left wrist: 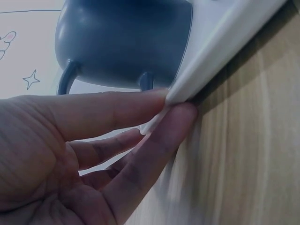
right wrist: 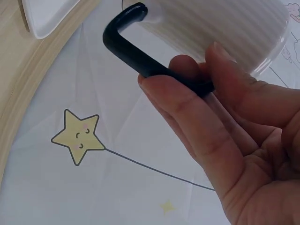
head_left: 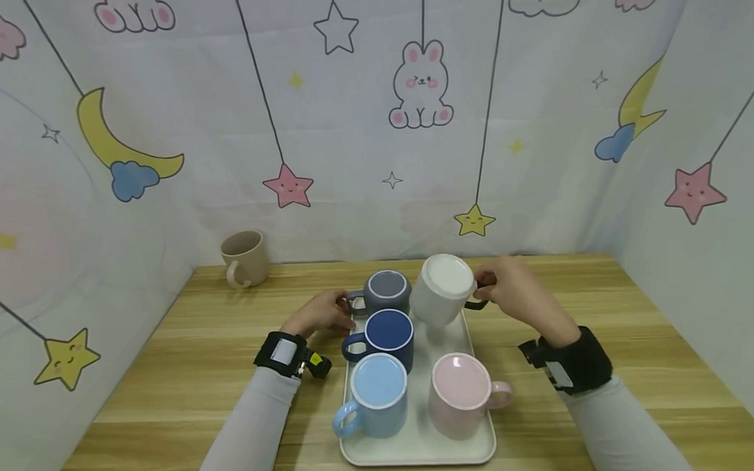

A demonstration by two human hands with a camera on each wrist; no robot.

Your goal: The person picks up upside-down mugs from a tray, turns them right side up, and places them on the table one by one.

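Note:
My right hand [head_left: 516, 293] grips the black handle [right wrist: 140, 56] of a white mug [head_left: 438, 296], which hangs upside down and tilted over the back right of a white tray [head_left: 422, 450]. In the right wrist view, fingers and thumb close round the handle, and the mug's ribbed side shows. At the tray's back left edge, my left hand [head_left: 323, 312] pinches the rim between thumb and finger, beside a grey mug [left wrist: 122, 42]. Also upside down on the tray stand a navy mug [head_left: 389, 332], a light blue mug [head_left: 379, 391] and a pink mug [head_left: 460, 392].
A beige mug [head_left: 250, 261] stands upright at the back left of the wooden table [head_left: 189, 394], apart from the tray. Behind the table hangs a white curtain [head_left: 361, 139] printed with stars, moons and a rabbit.

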